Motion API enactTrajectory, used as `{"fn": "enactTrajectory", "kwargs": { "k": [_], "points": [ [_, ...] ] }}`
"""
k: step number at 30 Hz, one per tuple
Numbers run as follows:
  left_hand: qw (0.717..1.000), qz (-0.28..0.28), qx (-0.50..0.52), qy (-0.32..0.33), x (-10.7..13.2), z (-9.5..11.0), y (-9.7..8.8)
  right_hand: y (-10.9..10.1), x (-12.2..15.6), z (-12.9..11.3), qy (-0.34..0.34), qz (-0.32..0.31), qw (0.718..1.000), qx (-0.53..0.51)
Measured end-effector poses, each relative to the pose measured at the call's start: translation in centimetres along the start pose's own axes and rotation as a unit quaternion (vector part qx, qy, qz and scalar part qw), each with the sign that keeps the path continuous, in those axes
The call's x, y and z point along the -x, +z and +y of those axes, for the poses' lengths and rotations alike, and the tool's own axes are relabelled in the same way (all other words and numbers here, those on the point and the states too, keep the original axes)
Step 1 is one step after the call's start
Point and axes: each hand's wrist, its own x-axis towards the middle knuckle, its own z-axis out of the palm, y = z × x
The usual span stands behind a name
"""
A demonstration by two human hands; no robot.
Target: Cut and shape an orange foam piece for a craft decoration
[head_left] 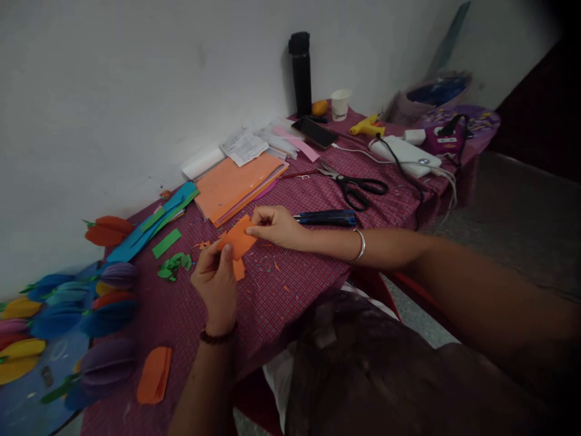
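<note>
Between my two hands is a small piece of orange paper (238, 240), held above the table. My left hand (216, 281) pinches its lower left edge with thumb and fingers. At its upper right corner, my right hand (279, 227) grips it between thumb and bent fingers. Another orange paper piece (239, 269) shows just below, partly hidden. Green paper scraps (175, 266) and a green strip (166, 243) lie left of my hands. A stack of cut orange pieces (155, 375) rests nearer to me. Beyond my right hand is a blue utility knife (327, 217).
Black-handled scissors (356, 184), orange paper sheets (240, 184) and a phone (315, 132) lie farther back. A black bottle (300, 75) and a paper cup (340, 104) stand by the wall. Cables run past a yellow glue gun (367, 126). Folded paper ornaments (59, 318) crowd the left.
</note>
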Motion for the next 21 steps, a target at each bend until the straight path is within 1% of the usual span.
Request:
{"fn": "enactTrajectory", "kwargs": {
  "k": [6, 9, 11, 13, 16, 18, 21],
  "points": [
    [1.0, 0.014, 0.005, 0.013, -0.04, -0.22, 0.06, 0.16, -0.09, -0.04, 0.011, -0.003, 1.0, -0.004],
    [1.0, 0.017, 0.009, -0.002, -0.07, -0.43, 0.05, 0.31, -0.1, 0.06, 0.005, 0.005, 1.0, -0.022],
    [0.998, 0.012, 0.047, -0.031, -0.1, -0.48, 0.14, 0.37, -0.08, 0.1, 0.002, 0.006, 0.999, -0.043],
    [0.993, 0.007, 0.105, -0.06, -0.14, -0.43, 0.28, 0.37, -0.06, 0.09, 0.006, 0.001, 0.998, -0.063],
    [0.984, -0.004, 0.156, -0.081, -0.16, -0.28, 0.47, 0.3, -0.01, -0.01, 0.017, -0.005, 0.997, -0.075],
    [0.986, -0.002, 0.145, -0.079, -0.1, -0.24, 0.5, 0.28, 0.04, -0.1, 0.022, 0.002, 0.997, -0.074],
    [0.995, 0.009, 0.089, -0.053, 0.09, -0.33, 0.44, 0.33, 0.08, -0.18, 0.023, 0.018, 0.997, -0.071]
  ]
}}
